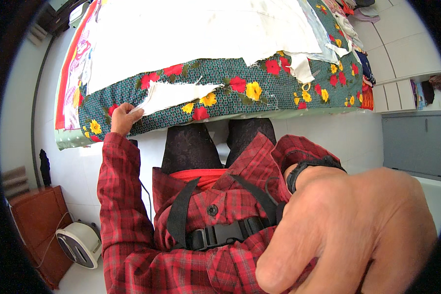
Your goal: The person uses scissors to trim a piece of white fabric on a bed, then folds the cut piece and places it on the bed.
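Observation:
My left hand (126, 118) grips the near left end of a frayed strip of white cloth (172, 96), which lies on a dark green floral cloth (220, 75) over the bed. My right hand (349, 228) is raised close to the camera at the lower right, its fingers bent downward; the fingertips are hidden, so whether it holds anything does not show. A large white cloth (191, 33) with a ragged near edge covers much of the bed. Scissors (306, 86) with a yellow handle lie on the floral cloth, partly under a white scrap (300, 68).
Folded clothes (365, 68) line the bed's right edge. A white drawer unit (395, 96) and a grey panel (415, 141) are at the right. At the lower left, a white appliance (79, 244) with a cord is beside a reddish-brown cabinet (40, 228).

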### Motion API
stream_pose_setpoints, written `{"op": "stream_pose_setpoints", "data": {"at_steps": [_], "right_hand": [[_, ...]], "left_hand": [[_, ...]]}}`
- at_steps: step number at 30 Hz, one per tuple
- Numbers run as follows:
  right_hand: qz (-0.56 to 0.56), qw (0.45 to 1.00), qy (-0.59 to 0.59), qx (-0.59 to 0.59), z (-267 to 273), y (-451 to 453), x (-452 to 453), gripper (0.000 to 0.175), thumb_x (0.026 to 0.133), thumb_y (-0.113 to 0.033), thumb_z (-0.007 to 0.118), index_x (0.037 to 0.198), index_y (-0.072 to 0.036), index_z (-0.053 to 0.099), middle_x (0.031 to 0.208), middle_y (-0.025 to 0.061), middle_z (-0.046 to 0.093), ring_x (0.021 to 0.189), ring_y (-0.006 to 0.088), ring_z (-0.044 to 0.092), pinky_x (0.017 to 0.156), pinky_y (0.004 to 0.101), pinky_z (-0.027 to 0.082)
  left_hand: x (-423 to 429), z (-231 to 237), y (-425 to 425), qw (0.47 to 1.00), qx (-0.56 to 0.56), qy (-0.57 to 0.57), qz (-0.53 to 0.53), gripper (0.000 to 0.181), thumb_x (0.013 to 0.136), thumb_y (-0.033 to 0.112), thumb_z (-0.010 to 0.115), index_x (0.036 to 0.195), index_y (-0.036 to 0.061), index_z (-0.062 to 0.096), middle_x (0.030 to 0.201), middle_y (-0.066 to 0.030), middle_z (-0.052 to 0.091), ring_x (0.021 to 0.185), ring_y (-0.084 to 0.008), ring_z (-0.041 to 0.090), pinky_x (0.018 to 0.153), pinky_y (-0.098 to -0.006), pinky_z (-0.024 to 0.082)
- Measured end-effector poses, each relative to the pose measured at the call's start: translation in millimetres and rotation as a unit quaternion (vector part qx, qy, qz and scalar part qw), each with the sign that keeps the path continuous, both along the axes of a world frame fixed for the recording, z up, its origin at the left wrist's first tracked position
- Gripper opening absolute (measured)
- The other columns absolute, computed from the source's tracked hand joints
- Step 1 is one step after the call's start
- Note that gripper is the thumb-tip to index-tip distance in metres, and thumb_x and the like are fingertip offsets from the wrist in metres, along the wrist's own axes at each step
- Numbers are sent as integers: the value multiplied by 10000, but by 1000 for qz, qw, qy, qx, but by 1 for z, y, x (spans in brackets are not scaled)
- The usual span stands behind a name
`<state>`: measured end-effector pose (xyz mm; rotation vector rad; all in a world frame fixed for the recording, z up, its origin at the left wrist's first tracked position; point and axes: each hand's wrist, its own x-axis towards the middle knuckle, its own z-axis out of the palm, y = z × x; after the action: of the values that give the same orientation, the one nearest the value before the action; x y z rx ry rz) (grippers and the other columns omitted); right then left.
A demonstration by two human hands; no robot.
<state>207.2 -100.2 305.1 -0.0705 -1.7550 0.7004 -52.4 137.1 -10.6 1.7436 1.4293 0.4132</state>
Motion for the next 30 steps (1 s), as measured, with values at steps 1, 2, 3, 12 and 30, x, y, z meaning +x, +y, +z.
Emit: {"op": "stream_pose_setpoints", "data": {"at_steps": [1,2,3,12,30], "right_hand": [[-1,1000,0,2,-1,-2,1,173,850,68,522,948,54,664,872,147,641,776,208,632,713,293,492],[-1,1000,1,3,-2,-3,2,172,850,67,522,946,54,664,870,146,640,772,207,630,710,292,490],[-2,1000,4,3,-3,-5,3,170,849,66,523,945,53,663,868,145,639,769,205,628,707,292,489],[5,1000,23,16,-13,-11,19,154,845,58,531,933,49,656,849,135,630,740,193,611,678,285,473],[20,999,34,16,-17,-9,26,121,836,42,546,908,40,644,810,115,612,682,168,578,621,273,443]], "left_hand": [[0,0,0,1000,6,7,2,277,786,236,777,834,3,635,723,0,597,643,-76,511,564,-252,420],[0,1,0,1000,11,13,4,277,787,237,777,830,5,632,722,0,595,644,-76,510,565,-251,419],[0,0,-1,1000,18,14,2,277,788,237,777,826,6,629,720,0,594,644,-76,508,566,-250,418],[1,4,-1,999,19,32,-6,294,780,250,783,826,5,627,715,-7,591,649,-83,514,582,-250,424],[2,-1,0,1000,-10,-12,23,285,761,218,790,818,-15,637,709,-19,596,645,-89,513,581,-257,426]]}}
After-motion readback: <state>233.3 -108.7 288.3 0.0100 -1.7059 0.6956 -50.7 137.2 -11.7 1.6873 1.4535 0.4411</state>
